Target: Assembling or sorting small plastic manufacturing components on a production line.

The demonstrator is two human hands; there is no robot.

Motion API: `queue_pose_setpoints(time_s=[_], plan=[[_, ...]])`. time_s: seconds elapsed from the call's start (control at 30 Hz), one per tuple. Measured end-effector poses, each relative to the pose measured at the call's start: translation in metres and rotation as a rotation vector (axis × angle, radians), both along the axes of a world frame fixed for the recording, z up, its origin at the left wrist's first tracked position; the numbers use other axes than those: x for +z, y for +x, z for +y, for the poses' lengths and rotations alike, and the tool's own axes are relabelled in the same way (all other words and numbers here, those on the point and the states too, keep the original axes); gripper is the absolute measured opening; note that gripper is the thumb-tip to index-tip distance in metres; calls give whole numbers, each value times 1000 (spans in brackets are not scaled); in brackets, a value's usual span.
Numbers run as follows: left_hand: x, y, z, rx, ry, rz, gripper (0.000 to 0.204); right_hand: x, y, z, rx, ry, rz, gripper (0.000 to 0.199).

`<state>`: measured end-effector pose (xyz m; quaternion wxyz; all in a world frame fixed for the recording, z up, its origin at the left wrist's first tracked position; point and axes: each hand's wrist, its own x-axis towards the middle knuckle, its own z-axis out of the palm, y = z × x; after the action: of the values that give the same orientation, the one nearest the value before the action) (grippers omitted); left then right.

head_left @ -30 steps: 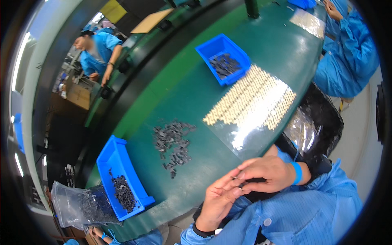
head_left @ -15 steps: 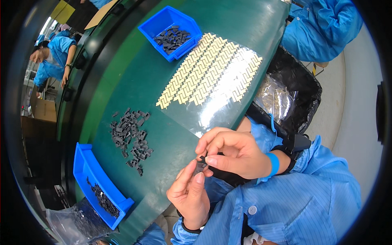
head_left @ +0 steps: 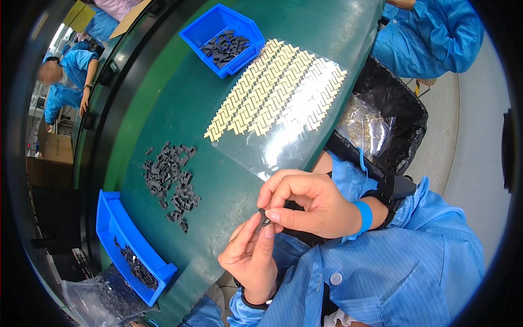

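Note:
Between my fingertips is a small dark grey part [head_left: 263, 219], mostly covered, so its exact kind does not show. My left hand [head_left: 253, 261] pinches it from below with thumb and forefinger. From the right, my right hand [head_left: 305, 204] grips its upper end with thumb and fingers; a blue band [head_left: 364, 219] circles that wrist. To the left of my hands lies a loose pile of small dark grey parts [head_left: 171, 182] on the green tabletop [head_left: 218, 188]. Beyond my hands is a clear sheet [head_left: 256, 158] bearing rows of pale yellow adhesive pieces [head_left: 272, 90].
A blue bin [head_left: 190, 32] with grey parts stands at the far side. Another blue bin [head_left: 111, 212], holding tiny black pieces, is at near left beside a clear plastic bag [head_left: 103, 297]. A black-lined waste bin [head_left: 406, 120] stands right. Co-workers in blue [head_left: 427, 41] sit nearby.
Both my hands have shifted slightly left, drawing closer around the small part, which now shows less. The table scene has moved slightly in view.

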<state>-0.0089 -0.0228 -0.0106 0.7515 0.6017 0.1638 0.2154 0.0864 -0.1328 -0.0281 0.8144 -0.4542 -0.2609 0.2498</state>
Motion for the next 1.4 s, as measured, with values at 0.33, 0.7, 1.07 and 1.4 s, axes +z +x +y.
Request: queue_pose_setpoints(time_s=[0.33, 0.7, 1.07, 1.4], plan=[[3, 2, -1, -26, 8, -21, 27, -1, 0, 0, -34, -24, -54, 4], [0, 0, 1, -21, 3, -13, 27, 1, -1, 1, -162, -102, -247, 9], [-2, -1, 0, -17, 9, -13, 26, 1, -2, 0, -143, -96, -227, 9], [-3, 0, 2, -68, -118, 4, 26, -2, -1, 0, 2, 93, 139, 5]])
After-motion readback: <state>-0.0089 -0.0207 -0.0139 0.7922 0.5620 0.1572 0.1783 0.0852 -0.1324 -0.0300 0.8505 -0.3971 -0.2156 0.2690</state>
